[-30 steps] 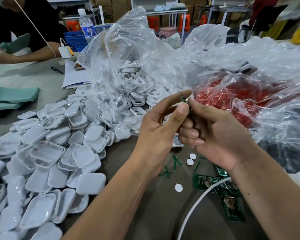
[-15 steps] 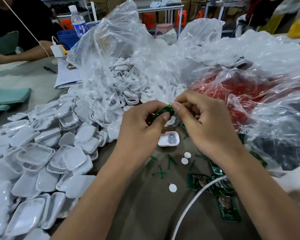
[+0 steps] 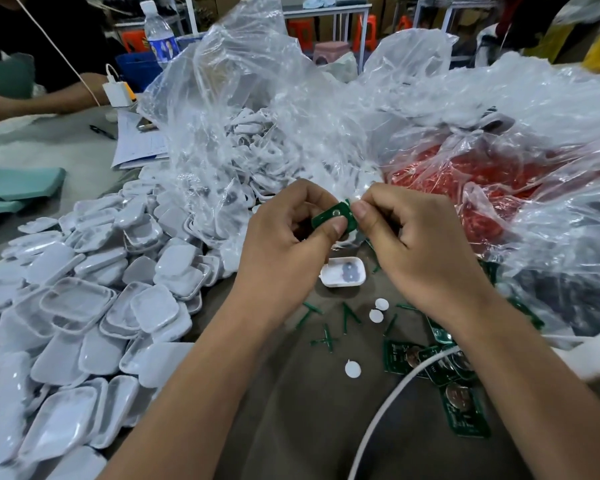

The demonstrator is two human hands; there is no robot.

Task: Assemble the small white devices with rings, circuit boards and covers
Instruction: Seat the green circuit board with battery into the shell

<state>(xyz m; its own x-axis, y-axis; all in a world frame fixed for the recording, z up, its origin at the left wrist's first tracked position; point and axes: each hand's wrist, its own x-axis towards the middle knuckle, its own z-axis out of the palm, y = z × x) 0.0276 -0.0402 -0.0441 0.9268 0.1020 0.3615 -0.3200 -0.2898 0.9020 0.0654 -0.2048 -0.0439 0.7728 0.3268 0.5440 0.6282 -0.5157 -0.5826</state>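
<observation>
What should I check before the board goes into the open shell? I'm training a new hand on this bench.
1. Board held: ok, pinched between left hand and right hand.
2. Shell open side up: ok, on the table below the hands.
3. Ring seated in shell: cannot tell; something grey lies inside.
4. Board snapped clean of tabs: cannot tell, fingers cover its edges.
5. Covers at hand: ok, heaped to the left.

water bottle (image 3: 160,32) far back left, upright | white charger (image 3: 116,93) near it, cord running up-left | black pen (image 3: 102,132) on grey worktop (image 3: 49,147) | papers (image 3: 136,143) beside pen | teal folded sheets (image 3: 18,187) at left edge | pink stool (image 3: 329,51) far behind
</observation>
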